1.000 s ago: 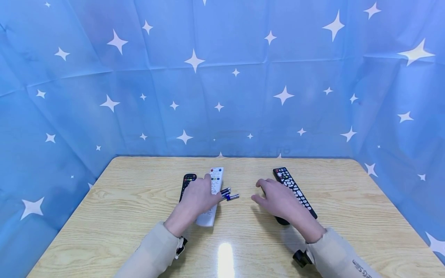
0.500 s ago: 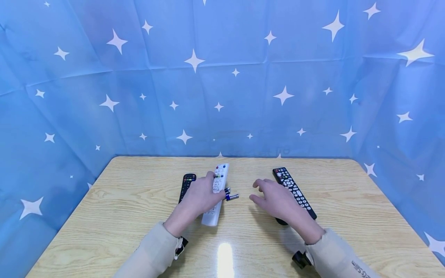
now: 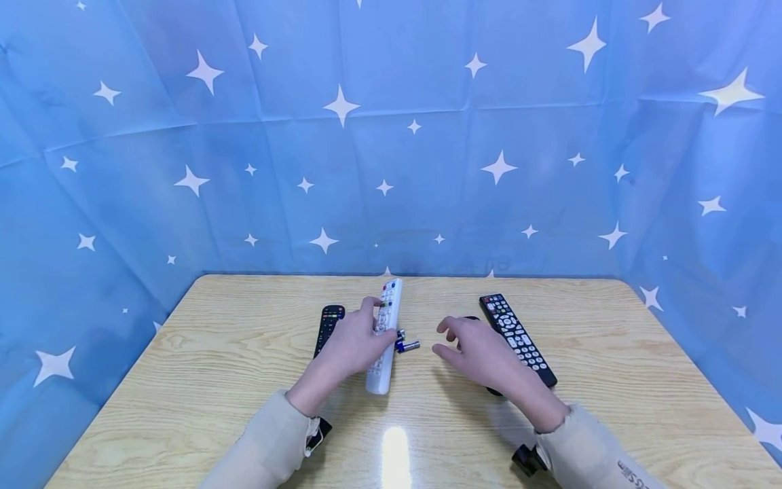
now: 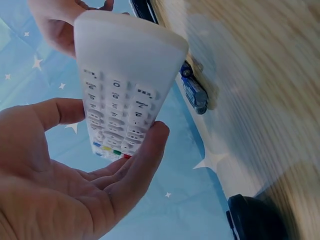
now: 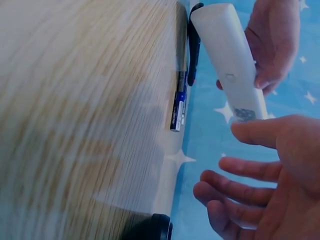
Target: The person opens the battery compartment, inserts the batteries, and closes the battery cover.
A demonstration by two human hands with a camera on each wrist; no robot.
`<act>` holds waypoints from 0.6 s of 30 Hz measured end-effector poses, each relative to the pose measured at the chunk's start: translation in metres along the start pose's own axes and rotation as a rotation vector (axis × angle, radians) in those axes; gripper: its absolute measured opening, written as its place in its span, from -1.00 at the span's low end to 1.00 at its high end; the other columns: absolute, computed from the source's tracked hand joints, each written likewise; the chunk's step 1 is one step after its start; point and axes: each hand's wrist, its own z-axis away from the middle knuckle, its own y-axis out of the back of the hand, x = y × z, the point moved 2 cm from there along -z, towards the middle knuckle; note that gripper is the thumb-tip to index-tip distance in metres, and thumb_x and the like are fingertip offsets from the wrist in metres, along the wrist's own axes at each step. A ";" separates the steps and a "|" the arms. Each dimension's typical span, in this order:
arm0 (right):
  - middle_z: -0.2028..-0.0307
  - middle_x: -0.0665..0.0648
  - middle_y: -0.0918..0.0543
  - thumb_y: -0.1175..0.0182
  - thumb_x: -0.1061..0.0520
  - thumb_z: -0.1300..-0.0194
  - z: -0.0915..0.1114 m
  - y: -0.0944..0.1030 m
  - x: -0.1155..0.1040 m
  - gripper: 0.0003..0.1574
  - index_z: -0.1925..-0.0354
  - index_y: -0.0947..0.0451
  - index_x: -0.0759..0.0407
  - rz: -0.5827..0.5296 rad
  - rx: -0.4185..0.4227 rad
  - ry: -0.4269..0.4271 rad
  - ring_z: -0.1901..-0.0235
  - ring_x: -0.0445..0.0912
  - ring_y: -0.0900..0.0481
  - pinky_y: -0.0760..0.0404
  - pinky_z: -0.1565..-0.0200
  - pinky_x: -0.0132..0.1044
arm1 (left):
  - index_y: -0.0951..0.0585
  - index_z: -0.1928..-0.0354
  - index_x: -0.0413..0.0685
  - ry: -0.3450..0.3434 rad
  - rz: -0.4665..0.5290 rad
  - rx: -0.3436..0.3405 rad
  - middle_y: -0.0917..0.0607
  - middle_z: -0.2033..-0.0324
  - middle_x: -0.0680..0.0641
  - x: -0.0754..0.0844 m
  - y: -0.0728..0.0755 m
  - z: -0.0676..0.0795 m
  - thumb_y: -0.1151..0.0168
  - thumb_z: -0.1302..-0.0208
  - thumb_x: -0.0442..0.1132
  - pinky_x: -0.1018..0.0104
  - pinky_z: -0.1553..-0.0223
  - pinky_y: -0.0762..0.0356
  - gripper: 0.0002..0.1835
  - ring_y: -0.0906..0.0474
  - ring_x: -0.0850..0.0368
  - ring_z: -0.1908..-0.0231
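Note:
My left hand [image 3: 353, 341] grips a white remote control [image 3: 379, 379] by its sides, thumb on one edge and fingers on the other. In the left wrist view the button face of that remote is visible, lifted off the table; the right wrist view shows its plain back. Just beyond it lie blue-and-silver batteries [image 3: 408, 346], partly hidden behind the remote. My right hand [image 3: 487, 350] hovers with relaxed, slightly bent fingers and nothing between them, apart from the white remote. Beneath it sits a dark object, mostly covered, next to a black remote [image 3: 519, 339] with pale buttons.
Another black remote [image 3: 328, 324] lies left of my left hand, partly covered by it. The wooden table [image 3: 214, 353] has rounded far corners, and a blue star-patterned curtain [image 3: 391, 149] stands right behind it.
My left hand has raised the white remote off the table, shifted it slightly right and turned it more upright. The right hand has drifted slightly left, exposing a dark tip behind it.

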 end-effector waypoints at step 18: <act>0.11 0.07 -0.69 -0.22 -0.25 -0.47 0.002 -0.006 -0.004 -0.34 -0.18 -0.55 0.25 -0.261 -0.096 0.142 0.17 -0.14 -0.63 -0.64 0.19 -0.24 | -0.24 -0.44 -0.18 -0.100 0.223 -0.006 -0.65 0.03 -0.18 0.003 -0.002 0.000 -0.26 -0.35 -0.16 0.23 0.33 -0.64 -0.30 -0.66 0.14 0.30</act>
